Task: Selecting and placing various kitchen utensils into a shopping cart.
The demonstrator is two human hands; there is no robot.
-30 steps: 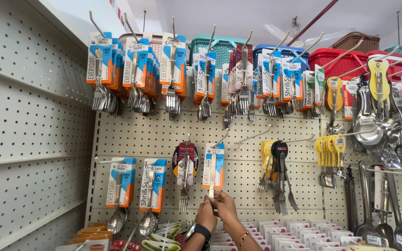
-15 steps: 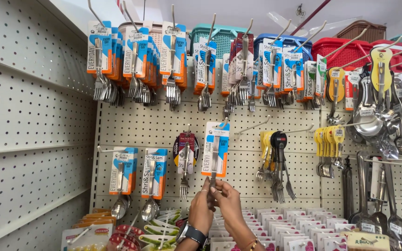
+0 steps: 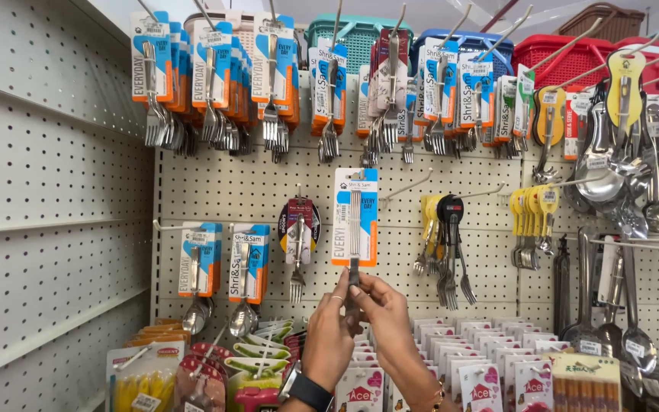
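Two hands meet low at centre: the left hand (image 3: 331,336), watch on its wrist, and the right hand (image 3: 387,324) both pinch the metal ends at the bottom of a carded cutlery pack (image 3: 355,221), fingers curled tight round them. That blue-and-orange card is raised upright against the white pegboard (image 3: 223,191), level with an empty hook (image 3: 413,183) just to its right; whether it hangs on any peg, I cannot tell. Judging from this, hanging looks unfinished. Spoon packs (image 3: 223,263) hang left, yellow-handled utensils (image 3: 532,221) right, plastic baskets (image 3: 566,53) above. What sort of cutlery the hands cover is hidden.
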